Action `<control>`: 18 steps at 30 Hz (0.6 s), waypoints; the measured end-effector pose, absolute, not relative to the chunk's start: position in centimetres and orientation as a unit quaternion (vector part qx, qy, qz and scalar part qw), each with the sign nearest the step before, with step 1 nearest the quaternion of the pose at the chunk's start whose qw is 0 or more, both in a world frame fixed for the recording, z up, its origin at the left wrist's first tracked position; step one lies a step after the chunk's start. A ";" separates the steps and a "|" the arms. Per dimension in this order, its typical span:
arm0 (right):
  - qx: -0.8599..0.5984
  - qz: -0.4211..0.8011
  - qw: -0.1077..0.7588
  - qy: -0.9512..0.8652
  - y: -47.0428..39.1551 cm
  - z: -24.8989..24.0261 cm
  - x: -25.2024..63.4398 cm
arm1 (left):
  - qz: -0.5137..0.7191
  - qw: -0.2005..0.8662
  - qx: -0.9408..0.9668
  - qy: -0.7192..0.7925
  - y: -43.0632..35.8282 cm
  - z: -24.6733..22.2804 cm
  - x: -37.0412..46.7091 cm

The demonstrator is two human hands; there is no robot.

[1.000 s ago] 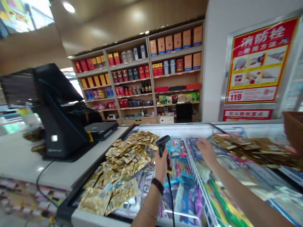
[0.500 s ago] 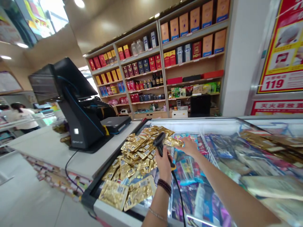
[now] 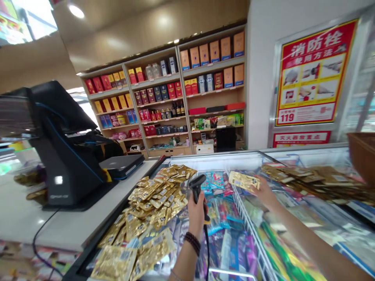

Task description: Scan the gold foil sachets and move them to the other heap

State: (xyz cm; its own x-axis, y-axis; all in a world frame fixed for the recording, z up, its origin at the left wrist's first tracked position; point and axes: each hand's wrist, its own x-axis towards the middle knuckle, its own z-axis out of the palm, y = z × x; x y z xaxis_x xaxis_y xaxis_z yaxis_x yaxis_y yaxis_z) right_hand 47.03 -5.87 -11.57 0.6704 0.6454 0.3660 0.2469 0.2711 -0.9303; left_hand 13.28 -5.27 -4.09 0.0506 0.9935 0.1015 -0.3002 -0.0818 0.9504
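My left hand (image 3: 197, 208) is wrapped round the handle of a black barcode scanner (image 3: 198, 183), whose head points up and away over the freezer's glass. My right hand (image 3: 263, 191) grips one end of a gold foil packet (image 3: 244, 181), held out flat above the glass to the right of the scanner. Left of the scanner lies a large heap of similar gold packets (image 3: 158, 195). Two bigger gold packets (image 3: 114, 259) rest at the near left corner. Farther right, more gold-brown packets (image 3: 316, 175) are piled on the glass.
A black checkout terminal (image 3: 70, 156) stands on the white counter (image 3: 96, 214) at left. Beneath the glass, a white wire divider (image 3: 249, 222) separates bagged goods. A brown basket (image 3: 363, 160) sits at the right edge. The scanner's cord (image 3: 207, 249) hangs toward me.
My right hand has carried the gold packet rightward, away from the heap and scanner. My left hand still holds the scanner. The view has turned to the right.
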 end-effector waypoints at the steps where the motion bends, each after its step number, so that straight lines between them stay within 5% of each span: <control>1: -0.564 0.170 0.722 -0.364 -7.1 -11.9 48.3 | 0.564 0.574 0.465 0.370 -5.7 -4.0 14.2; 18: -0.553 0.193 0.755 -0.295 -12.2 -9.4 51.8 | 0.427 0.654 0.553 0.292 -10.8 -5.2 26.0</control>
